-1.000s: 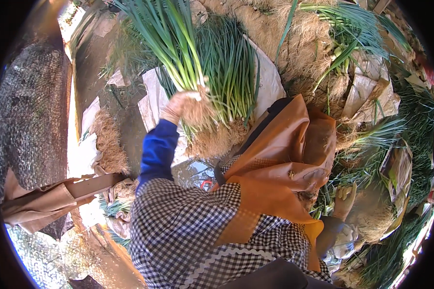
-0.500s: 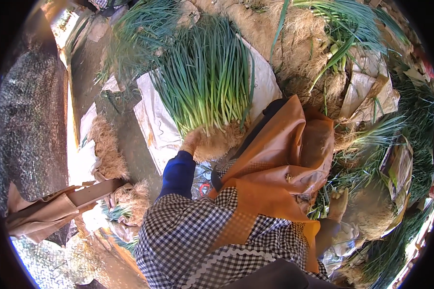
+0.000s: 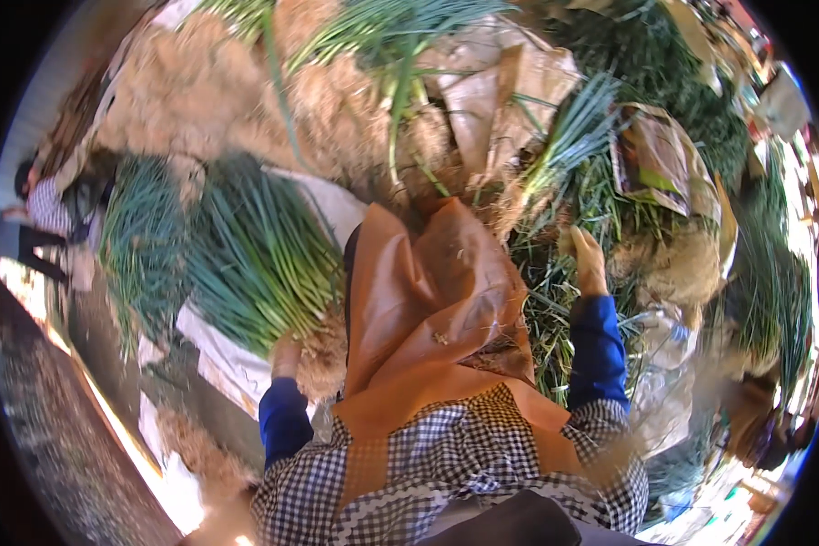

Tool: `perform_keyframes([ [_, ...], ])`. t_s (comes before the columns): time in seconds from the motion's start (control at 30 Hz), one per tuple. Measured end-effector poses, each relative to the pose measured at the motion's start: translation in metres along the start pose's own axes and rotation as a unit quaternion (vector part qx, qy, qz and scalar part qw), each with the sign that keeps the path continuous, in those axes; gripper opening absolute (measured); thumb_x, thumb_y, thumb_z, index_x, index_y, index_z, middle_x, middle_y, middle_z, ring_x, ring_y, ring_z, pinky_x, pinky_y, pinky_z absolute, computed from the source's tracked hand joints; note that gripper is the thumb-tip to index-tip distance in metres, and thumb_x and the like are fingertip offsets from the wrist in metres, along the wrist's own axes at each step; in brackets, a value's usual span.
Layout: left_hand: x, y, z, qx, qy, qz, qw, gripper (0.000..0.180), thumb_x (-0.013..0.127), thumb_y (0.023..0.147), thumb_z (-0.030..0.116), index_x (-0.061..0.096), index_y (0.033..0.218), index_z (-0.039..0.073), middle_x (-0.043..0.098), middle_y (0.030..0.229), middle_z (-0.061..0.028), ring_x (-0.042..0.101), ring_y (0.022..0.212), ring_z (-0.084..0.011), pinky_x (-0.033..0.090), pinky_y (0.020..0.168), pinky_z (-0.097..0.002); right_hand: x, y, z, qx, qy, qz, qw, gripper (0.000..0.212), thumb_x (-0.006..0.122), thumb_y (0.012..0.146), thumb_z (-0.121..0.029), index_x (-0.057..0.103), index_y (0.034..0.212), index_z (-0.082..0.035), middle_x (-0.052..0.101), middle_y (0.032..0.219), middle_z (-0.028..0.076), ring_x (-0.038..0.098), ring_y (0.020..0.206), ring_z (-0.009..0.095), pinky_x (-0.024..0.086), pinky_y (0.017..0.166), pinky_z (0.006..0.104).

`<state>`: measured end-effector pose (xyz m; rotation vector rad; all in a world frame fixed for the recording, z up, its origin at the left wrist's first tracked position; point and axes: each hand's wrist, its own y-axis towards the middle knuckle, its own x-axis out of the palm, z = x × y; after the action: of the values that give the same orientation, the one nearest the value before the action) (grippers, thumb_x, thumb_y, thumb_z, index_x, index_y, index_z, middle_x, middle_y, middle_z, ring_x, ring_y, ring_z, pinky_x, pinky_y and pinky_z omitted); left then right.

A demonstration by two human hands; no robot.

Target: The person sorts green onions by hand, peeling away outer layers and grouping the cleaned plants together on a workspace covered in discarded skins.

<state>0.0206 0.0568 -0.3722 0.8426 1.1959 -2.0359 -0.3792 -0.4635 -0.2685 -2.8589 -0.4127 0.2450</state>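
Note:
A thick spread of green spring onions lies left of my lap, its pale roots toward me. My left hand is closed at the root end, the fingers partly hidden among stalks and roots. It lies on a white woven sack. My right hand is out to the right over loose green leaves, fingers loosely bent and nothing visible in them. Just beyond it is a smaller bunch of spring onions. A brown apron covers my lap.
A broad pile of roots with green tops stretches across the far side. More spring onions lie at the left, near another person. Sacking lies ahead; a printed bag and more bunches lie at the right.
The view has swung to the right, so the spring onions now appear farther left. My left hand stays at their roots. My right hand has reached farther forward over the leaves.

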Motion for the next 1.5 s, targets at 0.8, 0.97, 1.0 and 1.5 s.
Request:
perform_keyframes([
  [0.8,0.184,-0.079,0.437,-0.025,-0.583,-0.671,0.457,0.026,0.052,0.088,0.024,0.054,0.107,0.006,0.063,0.088,-0.0091,0.061,0.077,-0.0192,0.052,0.069,-0.0311,0.002,-0.079,-0.036,0.070,0.041,-0.296,0.952,0.024,0.063,0.081,-0.029,0.062,0.082,-0.004,0.058,0.066,-0.001,0.050,0.056,0.007,0.040,0.052,0.0196],
  [0.97,0.182,-0.091,0.438,0.010,-0.568,-0.565,0.598,0.032,0.048,0.090,0.021,0.052,0.117,0.004,0.060,0.103,-0.0113,0.060,0.085,-0.0215,0.051,0.074,-0.0329,-0.019,-0.001,-0.016,0.074,-0.055,-0.009,0.996,0.053,0.062,0.077,-0.050,0.063,0.098,-0.001,0.065,0.078,0.009,0.057,0.068,0.015,0.045,0.063,0.0266],
  [1.0,0.181,-0.090,0.436,0.049,-0.568,-0.542,0.618,0.032,0.050,0.090,0.021,0.052,0.117,0.003,0.060,0.105,-0.0108,0.060,0.088,-0.0206,0.050,0.077,-0.0325,-0.004,0.007,-0.019,0.121,-0.070,-0.014,0.990,0.057,0.062,0.076,-0.052,0.063,0.099,0.000,0.064,0.079,0.010,0.058,0.071,0.016,0.046,0.065,0.0264],
  [1.5,0.160,-0.146,0.420,0.097,-0.465,-0.429,0.768,0.017,0.051,0.090,0.023,0.057,0.088,0.008,0.052,0.063,0.0038,0.044,0.052,-0.0045,0.035,0.043,-0.0195,0.031,-0.027,0.025,-0.027,0.083,0.083,0.993,0.035,0.056,0.085,-0.039,0.062,0.079,-0.005,0.061,0.066,0.006,0.057,0.056,0.016,0.046,0.054,0.0311],
])
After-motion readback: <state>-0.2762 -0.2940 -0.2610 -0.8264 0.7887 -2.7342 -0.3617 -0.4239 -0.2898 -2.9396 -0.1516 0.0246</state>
